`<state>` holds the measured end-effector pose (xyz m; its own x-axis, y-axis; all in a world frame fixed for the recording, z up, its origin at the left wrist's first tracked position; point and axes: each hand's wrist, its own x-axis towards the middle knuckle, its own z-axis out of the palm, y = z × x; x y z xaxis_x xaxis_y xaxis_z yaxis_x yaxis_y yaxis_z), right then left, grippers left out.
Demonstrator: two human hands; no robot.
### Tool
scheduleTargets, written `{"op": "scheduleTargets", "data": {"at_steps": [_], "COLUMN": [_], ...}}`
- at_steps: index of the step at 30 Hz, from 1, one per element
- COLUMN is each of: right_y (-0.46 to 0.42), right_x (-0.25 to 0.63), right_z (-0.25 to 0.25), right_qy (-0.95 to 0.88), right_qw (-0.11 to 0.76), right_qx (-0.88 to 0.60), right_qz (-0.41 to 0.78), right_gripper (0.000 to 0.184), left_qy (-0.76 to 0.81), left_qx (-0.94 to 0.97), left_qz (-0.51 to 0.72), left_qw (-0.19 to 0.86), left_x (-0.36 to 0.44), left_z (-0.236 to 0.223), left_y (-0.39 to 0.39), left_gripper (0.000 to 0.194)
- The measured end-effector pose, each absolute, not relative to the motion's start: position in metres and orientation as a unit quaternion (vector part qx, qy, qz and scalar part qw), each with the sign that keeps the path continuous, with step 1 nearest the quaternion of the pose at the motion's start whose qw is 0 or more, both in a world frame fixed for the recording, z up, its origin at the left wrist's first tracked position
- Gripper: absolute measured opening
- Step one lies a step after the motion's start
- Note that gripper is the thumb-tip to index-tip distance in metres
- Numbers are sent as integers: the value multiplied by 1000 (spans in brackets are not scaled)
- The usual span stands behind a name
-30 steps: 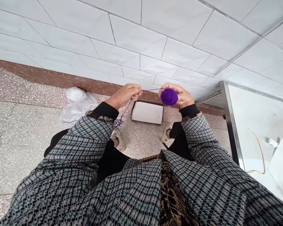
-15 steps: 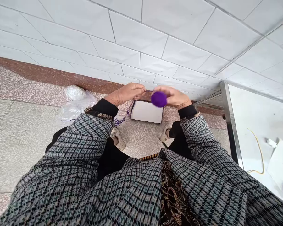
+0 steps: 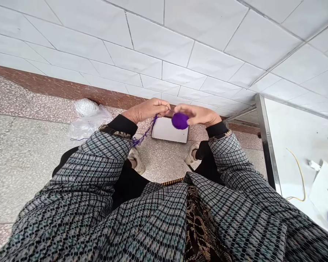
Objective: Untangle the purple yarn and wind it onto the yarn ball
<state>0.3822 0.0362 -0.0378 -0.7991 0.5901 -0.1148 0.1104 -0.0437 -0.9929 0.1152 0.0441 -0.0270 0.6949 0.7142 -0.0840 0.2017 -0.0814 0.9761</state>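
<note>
A ball of purple yarn (image 3: 180,120) sits in the fingers of my right hand (image 3: 200,114), which curl around its far side. My left hand (image 3: 151,108) is closed close beside it, pinching the purple yarn strand (image 3: 147,131). From the left fingers the strand hangs down in a loose tangle towards my left sleeve. A short stretch of yarn spans the small gap between the two hands. Below the hands lies a shallow white box or lid (image 3: 168,131) with dark edges, partly hidden by the yarn ball.
On the floor to the left, a white yarn ball (image 3: 86,107) rests against a clear plastic bag (image 3: 84,123). A white table (image 3: 284,145) with a metal edge stands at the right, bearing a yellow cord (image 3: 300,173). The tiled wall (image 3: 142,62) rises ahead.
The yarn ball has moved slightly left and down with my right hand, and its blur has lessened. The hanging strand has risen and straightened below my left hand.
</note>
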Motion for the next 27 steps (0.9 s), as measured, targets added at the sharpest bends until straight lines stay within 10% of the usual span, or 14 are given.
{"op": "scheduleTargets", "data": {"at_steps": [6, 18, 27], "right_y": [42, 60, 76], "right_x": [382, 437, 457], "right_z": [-22, 10, -23], "right_qy": [-535, -458, -482], "right_qw": [486, 662, 570], "right_qx": [-362, -434, -584], "right_qz": [589, 405, 320], "right_gripper": [85, 63, 57], "left_qy": [302, 335, 277], "left_qx": [684, 630, 657], "left_qz": [175, 216, 119], "left_qw": [640, 666, 691], "left_x": [120, 120, 99], "left_z": [-34, -54, -43], "left_y": [42, 37, 33], "left_gripper": [27, 29, 25]}}
